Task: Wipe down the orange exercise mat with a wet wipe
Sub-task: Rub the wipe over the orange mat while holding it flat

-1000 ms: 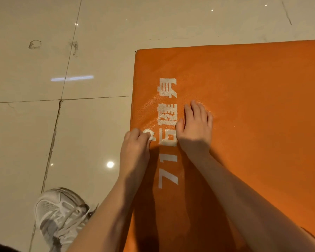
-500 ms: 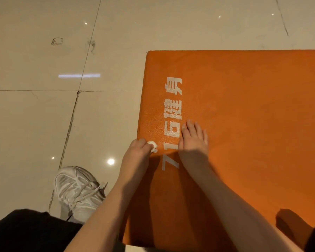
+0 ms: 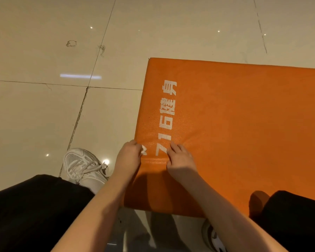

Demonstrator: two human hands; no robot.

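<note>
Orange exercise mat (image 3: pixel 244 142), mid-wipe: your left hand (image 3: pixel 128 154) pinches the balled wet wipe (image 3: pixel 143 150), your right hand (image 3: pixel 180 158) presses bare on the surface; keep strokes firm and overlapping.

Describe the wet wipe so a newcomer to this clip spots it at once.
On the orange mat, follow the white lettering down to its near end. Just beside the 7, the left hand pinches a small white wad: the wet wipe. Unlike the flat print, it is crumpled and gripped.
</note>
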